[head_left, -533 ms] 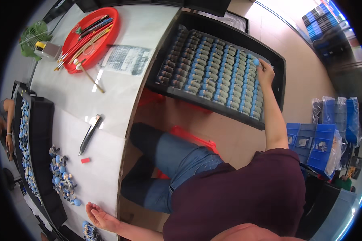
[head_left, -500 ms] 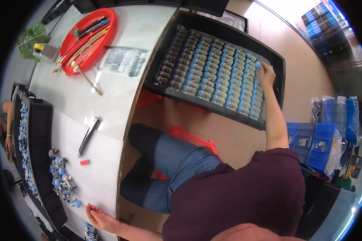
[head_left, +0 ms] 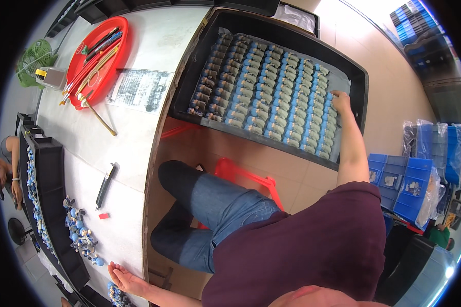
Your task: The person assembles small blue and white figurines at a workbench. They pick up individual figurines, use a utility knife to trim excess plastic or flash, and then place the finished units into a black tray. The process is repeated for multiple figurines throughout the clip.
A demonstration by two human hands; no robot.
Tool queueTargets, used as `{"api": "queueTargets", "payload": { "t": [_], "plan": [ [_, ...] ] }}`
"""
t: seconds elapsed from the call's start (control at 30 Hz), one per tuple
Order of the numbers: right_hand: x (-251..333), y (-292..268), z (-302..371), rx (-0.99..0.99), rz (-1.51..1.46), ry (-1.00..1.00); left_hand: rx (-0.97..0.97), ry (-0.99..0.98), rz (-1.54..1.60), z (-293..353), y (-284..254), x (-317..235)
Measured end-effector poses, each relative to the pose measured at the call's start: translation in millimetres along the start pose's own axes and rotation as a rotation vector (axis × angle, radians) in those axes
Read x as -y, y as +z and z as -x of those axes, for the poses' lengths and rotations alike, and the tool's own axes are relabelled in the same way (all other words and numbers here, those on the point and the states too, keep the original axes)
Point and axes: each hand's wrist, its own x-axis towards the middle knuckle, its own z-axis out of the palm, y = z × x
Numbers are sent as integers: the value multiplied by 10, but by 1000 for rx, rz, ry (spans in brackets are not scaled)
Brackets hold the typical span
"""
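Lower now: R hand (head_left: 342, 101) has come down to the far end of the outer row (head_left: 329, 123) of blue-and-grey figs (head_left: 262, 97); the blue blob it pinched doesn't show now. View's shifted a bit too. R fingertips close together; can't tell if they grip a fig. L hand (head_left: 125, 280) is palm up over the white table (head_left: 130, 179), fingers loosely curled, nothing seen in it. Rows lie in the black tray (head_left: 361, 87), R of table. Loose figs (head_left: 79, 233) near L hand; red block (head_left: 104, 216) & black tool (head_left: 106, 187) beyond. Step looks like filling outer row; next move prob. calls for seating a fig vs. its neighbour, then release w/o nudging the row.
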Motion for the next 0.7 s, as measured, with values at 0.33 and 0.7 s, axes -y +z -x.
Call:
{"api": "queueTargets", "payload": {
  "t": [0.33,0.7],
  "plan": [
    [50,19,55,110,-24,5,24,9,37,-16,-35,23],
    [1293,-433,445,-456,-253,-332,-26,-30,14,-1,-106,143]
  ]
}}
